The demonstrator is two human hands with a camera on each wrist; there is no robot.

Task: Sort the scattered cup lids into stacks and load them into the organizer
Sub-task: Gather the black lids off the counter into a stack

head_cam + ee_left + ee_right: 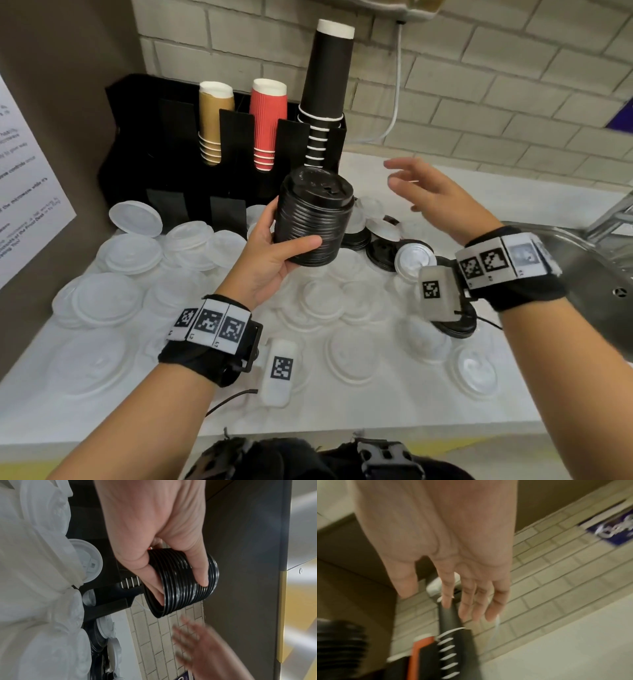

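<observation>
The left hand (270, 253) grasps a tall stack of black cup lids (313, 219), thumb across the front of the ribbed rims and the fingers wrapped behind, and holds it lifted above the desk (513, 202), slightly tilted, in front of the black organizer (137, 137). From the left wrist camera the thumb and fingers clamp the stack from opposite sides. The right hand (435, 195) is released and holds nothing; its fingers are spread and relaxed, blurred, in the air just right of the stack and not touching it.

Below both hands, white cup lids (130, 253) lie scattered and overlapping across most of the desk, from the left edge to the near edge. A few loose black lids (380, 253) sit mixed with white ones right of centre, under the right hand.

The organizer stands at the desk's back left corner against the brick wall (479, 102). Its upper slots carry a stack of brown paper cups (214, 120), a stack of red ribbed cups (267, 120) and a taller stack of black cups (325, 85), set left to right. One white lid leans against its lower front. A metal sink (596, 274) borders the desk's right edge.
</observation>
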